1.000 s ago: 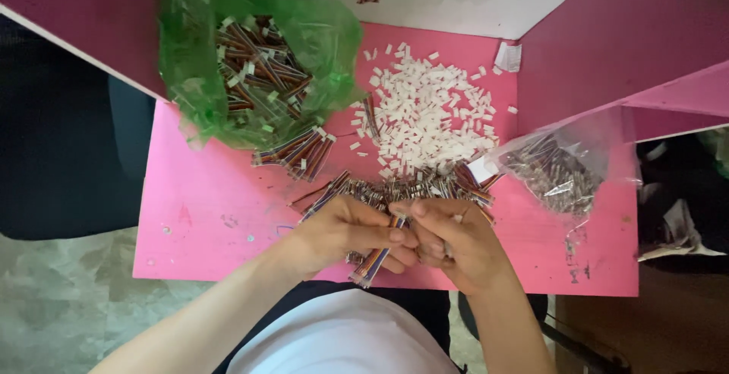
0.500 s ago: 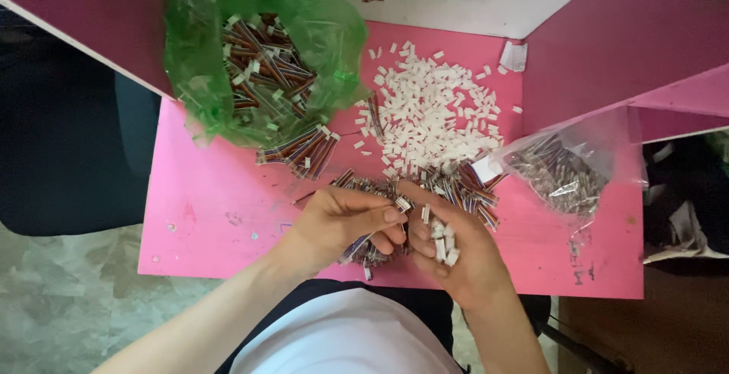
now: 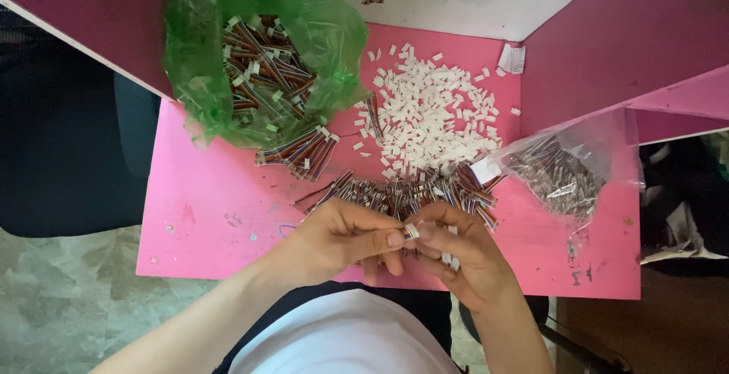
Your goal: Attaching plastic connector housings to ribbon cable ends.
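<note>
**Hands lifted off pile, pinching 1 connector**

Both hands have come together since 0.5 s ago: left hand (image 3: 345, 236) no longer digs in the wire pile (image 3: 402, 192), and now meets right hand (image 3: 463, 256) above the table's near edge. Left fingertips pinch a small white connector (image 3: 411, 230); right thumb and forefinger close on the same piece, with a few more white pieces tucked in the right palm.

Progress, judged: early to middle. A big heap of loose connectors (image 3: 437, 112) and many wire bundles remain; no finished stack is clearly shown.

Packages: green bag (image 3: 205, 63), crumpled, top left, full of wire bundles. Clear bag (image 3: 562, 169), right, holds smaller wires. Small white tag (image 3: 512, 59) lies at the pink table (image 3: 213, 214) back edge, print unreadable.
</note>
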